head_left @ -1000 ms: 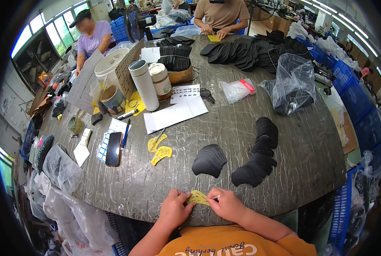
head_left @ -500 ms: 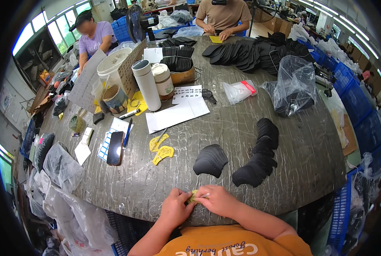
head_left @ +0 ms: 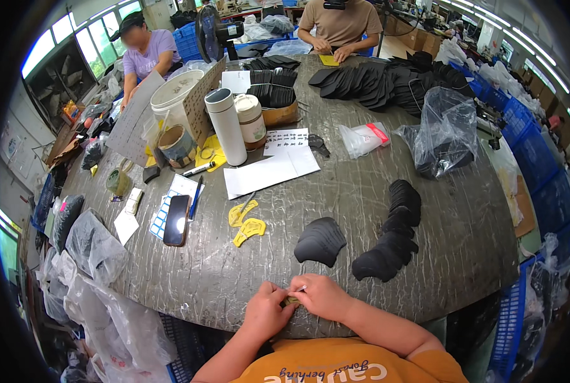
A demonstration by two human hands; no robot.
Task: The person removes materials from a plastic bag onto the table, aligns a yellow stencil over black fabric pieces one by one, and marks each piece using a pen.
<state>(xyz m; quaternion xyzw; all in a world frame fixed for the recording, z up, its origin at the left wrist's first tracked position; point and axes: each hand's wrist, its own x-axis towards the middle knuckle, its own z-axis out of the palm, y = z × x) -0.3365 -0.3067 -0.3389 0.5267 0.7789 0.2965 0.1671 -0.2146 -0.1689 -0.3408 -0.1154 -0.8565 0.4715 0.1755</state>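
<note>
Head view: left hand (head_left: 265,311) and right hand (head_left: 321,297) meet at 6 o'clock on the table edge (head_left: 361,319), fingertips pinching a small yellow piece (head_left: 291,299) together. Black cutouts (head_left: 321,240) lie at 12 o'clock from hands.

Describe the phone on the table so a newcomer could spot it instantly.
Start at the tall white cylindrical flask standing left of centre on the grey table, then drop toward the near-left edge. The phone lies flat there, partly on a sheet of blue-and-white stickers, beside a blue pen. It is the only dark, glossy rectangular slab; the other black pieces are matte and curved.
</note>
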